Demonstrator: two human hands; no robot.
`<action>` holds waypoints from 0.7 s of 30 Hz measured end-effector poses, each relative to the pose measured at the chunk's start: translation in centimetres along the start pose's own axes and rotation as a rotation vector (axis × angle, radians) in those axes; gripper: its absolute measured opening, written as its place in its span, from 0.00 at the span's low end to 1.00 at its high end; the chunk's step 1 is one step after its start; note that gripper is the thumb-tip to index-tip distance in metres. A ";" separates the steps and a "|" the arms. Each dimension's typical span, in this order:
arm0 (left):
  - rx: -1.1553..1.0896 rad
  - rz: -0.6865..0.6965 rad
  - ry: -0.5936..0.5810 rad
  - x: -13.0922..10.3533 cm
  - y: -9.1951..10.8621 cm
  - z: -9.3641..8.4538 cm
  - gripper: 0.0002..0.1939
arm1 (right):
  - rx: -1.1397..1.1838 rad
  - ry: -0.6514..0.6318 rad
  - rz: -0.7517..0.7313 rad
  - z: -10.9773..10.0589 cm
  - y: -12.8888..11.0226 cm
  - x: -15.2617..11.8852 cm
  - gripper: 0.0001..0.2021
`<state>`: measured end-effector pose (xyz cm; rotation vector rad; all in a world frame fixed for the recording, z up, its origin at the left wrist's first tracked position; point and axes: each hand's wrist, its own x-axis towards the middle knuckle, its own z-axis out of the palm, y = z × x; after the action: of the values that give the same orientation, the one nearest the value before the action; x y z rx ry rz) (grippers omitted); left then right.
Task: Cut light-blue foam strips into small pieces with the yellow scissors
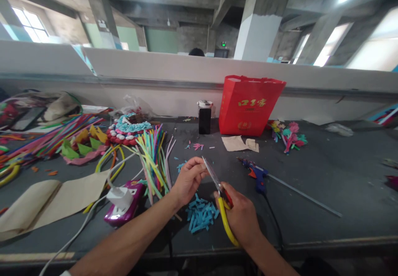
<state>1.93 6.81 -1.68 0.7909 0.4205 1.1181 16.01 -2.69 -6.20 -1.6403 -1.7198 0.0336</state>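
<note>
Dark gray spreads across the worktable point(314, 176), which runs up to a pale partition. At its far side a red bag point(248, 109) with gold lettering stands upright, and far left lies a loose spread of multicolored strips point(59, 137). Brown paper point(74, 193) is folded open at the near left. Between that paper and the hands sits a bundle of fuzzy stems point(155, 155) in green, yellow, pink and purple. A blue glue gun point(259, 177) lies on its side to the right, with a long translucent stick extending behind it. The right hand point(242, 213) is curled around the scissors point(226, 222), which have yellow and red handles; the blades point away and to the left, lying close together. The left hand point(190, 178) has its thumb and fingers pinched narrow beside the blade tips; whether something small is between them, I cannot tell. A purple power strip point(137, 193) with a white plug is left of the hands. Pink and green craft flowers point(292, 137) lie near the bag's right side. 1 black phone point(205, 121) stands upright before a white-topped container point(205, 103). Short blue pieces point(201, 214) are heaped just below the left hand, and tiny pink bits point(198, 146) are scattered beyond it.
</note>
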 end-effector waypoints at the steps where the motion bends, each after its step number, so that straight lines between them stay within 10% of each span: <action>1: -0.002 0.000 0.000 0.0 0.0 0.0 0.06 | -0.017 0.001 0.007 -0.1 -0.1 0.0 0.11; 21: -0.006 -0.007 0.005 -0.1 -0.1 0.1 0.06 | 0.016 -0.010 0.005 -0.3 -0.3 0.1 0.12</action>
<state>2.02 6.66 -1.74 0.7807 0.4235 1.1143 15.91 -2.78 -5.82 -1.6352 -1.7187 0.0576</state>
